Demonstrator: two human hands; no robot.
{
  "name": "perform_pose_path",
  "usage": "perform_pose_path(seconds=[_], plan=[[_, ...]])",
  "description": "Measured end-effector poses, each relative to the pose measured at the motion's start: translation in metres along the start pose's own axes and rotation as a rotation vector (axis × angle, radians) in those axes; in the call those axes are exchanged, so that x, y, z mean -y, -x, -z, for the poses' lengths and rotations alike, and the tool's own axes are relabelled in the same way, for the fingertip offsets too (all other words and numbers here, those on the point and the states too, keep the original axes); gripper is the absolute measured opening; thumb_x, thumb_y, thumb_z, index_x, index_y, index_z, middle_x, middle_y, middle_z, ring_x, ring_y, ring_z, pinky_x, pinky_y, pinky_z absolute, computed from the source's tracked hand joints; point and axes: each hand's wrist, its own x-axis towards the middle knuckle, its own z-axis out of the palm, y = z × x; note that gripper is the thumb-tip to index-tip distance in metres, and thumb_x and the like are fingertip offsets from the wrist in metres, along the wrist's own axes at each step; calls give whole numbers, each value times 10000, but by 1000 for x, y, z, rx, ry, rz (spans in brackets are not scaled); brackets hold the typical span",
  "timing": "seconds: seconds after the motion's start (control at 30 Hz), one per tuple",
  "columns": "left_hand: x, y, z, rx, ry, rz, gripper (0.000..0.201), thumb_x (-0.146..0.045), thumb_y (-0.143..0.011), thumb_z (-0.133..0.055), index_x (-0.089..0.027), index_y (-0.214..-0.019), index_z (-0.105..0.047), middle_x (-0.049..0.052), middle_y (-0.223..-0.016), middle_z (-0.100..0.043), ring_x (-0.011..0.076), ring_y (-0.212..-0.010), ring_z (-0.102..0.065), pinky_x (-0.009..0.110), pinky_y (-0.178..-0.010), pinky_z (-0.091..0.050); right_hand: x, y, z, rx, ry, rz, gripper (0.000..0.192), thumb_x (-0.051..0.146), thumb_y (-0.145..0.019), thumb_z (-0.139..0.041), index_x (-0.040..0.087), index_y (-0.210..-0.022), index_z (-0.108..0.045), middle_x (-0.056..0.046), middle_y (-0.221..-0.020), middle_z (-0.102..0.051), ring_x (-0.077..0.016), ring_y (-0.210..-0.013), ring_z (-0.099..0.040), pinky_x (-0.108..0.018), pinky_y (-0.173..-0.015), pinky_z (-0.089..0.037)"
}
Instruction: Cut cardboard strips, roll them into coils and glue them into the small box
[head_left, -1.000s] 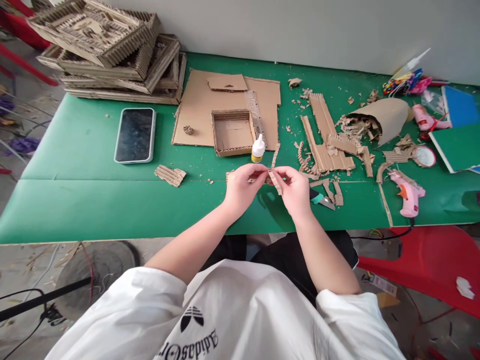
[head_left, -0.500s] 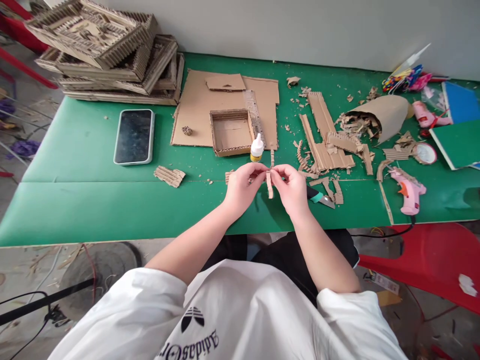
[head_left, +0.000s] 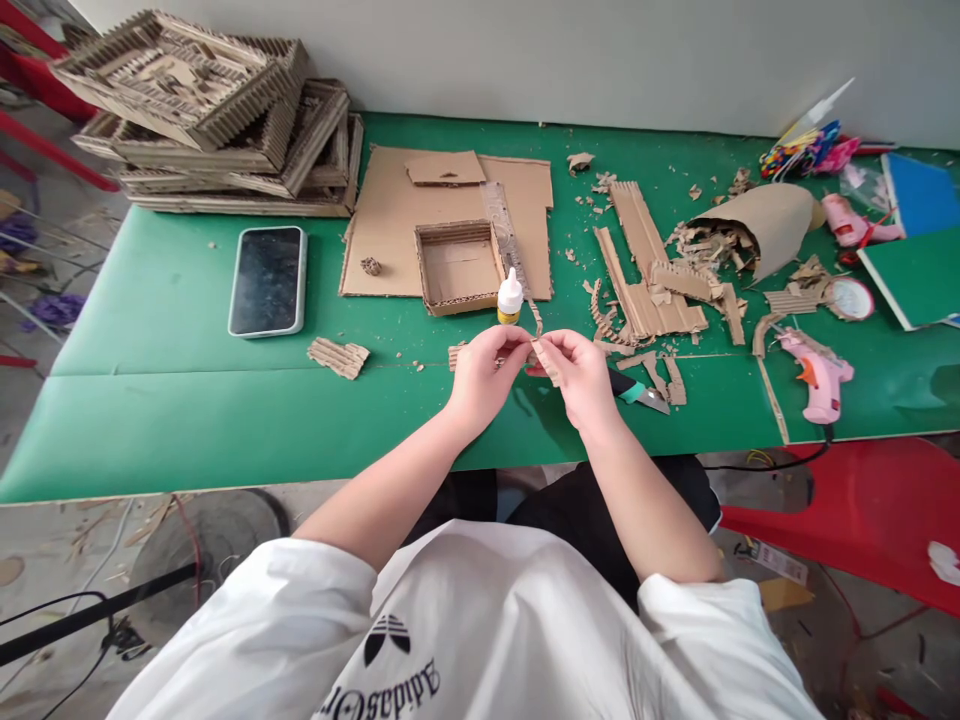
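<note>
1. A green table (head_left: 187, 400) bears the work, its far edge against a pale wall
2. A stack of corrugated cardboard frames (head_left: 217, 110) sits at the far left corner
3. A flat cardboard sheet (head_left: 382, 230) lies mid-table, with a shallow cardboard tray (head_left: 459, 265) and a clear ruler (head_left: 501, 222) on it
4. A rolled cardboard cone (head_left: 765, 225) spills scraps at the right, beside ribbed cardboard offcuts (head_left: 649, 270)
5. A phone (head_left: 268, 280) lies face up, left of the sheet
6. A pink glue gun (head_left: 819, 378) rests near the right front edge
7. The left hand (head_left: 484, 375) and right hand (head_left: 581, 375) meet above the front of the table, fingertips close together
8. A small glue bottle (head_left: 510, 298) with a white cap stands just beyond the hands
9. A green-handled cutter (head_left: 637, 392) lies just right of the right hand
10. The cardboard strip (head_left: 546, 362) is held between both hands: narrow, brown, with ribbed corrugation showing, tilted so one end points toward the glue bottle. The left hand pinches it with thumb and fingertips; the right hand pinches it likewise, its other fingers curled
</note>
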Motion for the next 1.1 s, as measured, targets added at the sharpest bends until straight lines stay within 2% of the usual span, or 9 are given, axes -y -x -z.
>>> perform_pose_path(seconds=[0.1,0.17,0.3,0.47,0.63,0.83,0.9,1.0,1.1], plan=[[4,-2,-1,50,173,120,98,-261,-775,-618,-174,-817,-626,6,-758,-678,121,-672,-642,235,-656,-526,1,2,1,-22,96,73,282,478,-734,-648,199,-742,-609,21,-634,-608,-100,-580,-572,-240,-560,-495],[6,-3,-1,45,200,143,105,-267,-762,-632,-170,-803,-627,3,-736,-677,123,-666,-642,236,-650,-527,4,4,1,-47,182,107,248,441,-763,-625,193,-759,-612,13,-653,-616,-102,-601,-580,-234,-560,-485],[4,-2,0,16,95,82,69,-238,-787,-605,-174,-787,-633,-7,-732,-682,109,-644,-633,217,-635,-512,8,7,-1,-51,268,116,189,368,-788,-597,183,-747,-593,24,-615,-586,-81,-558,-537,-212,-526,-442],[0,1,1,-34,-152,-66,80,-171,-796,-579,-184,-785,-657,-3,-797,-706,112,-707,-637,219,-689,-500,2,3,1,20,60,10,218,397,-764,-606,190,-721,-554,49,-556,-529,-70,-489,-482,-218,-497,-424],[3,0,-1,-16,23,37,76,-224,-801,-605,-184,-822,-666,-8,-775,-711,112,-673,-657,208,-655,-521,3,2,5,-5,171,88,211,394,-771,-603,185,-760,-578,16,-651,-594,-92,-577,-550,-234,-572,-464],[4,0,-1,11,23,66,91,-248,-796,-626,-182,-824,-681,-4,-760,-719,120,-672,-673,212,-661,-535,13,8,1,-40,360,140,185,360,-797,-562,189,-729,-540,29,-600,-554,-79,-530,-489,-221,-544,-436],[3,1,0,-8,-62,5,74,-213,-803,-611,-180,-807,-677,-6,-750,-714,112,-658,-661,202,-645,-522,11,7,0,-36,322,114,189,369,-786,-576,192,-733,-537,40,-587,-533,-73,-519,-473,-229,-567,-460],[1,2,-1,-64,-215,-138,89,-166,-807,-588,-178,-789,-674,4,-778,-715,112,-694,-650,205,-673,-508,7,4,0,28,105,-4,248,429,-745,-613,196,-725,-529,59,-556,-498,-66,-499,-453,-258,-602,-512],[0,2,-1,-69,-209,-141,95,-158,-809,-583,-180,-797,-675,4,-794,-717,110,-703,-648,200,-674,-507,5,1,1,70,-50,-88,313,483,-696,-655,195,-727,-536,55,-577,-519,-68,-514,-474,-277,-615,-540]])
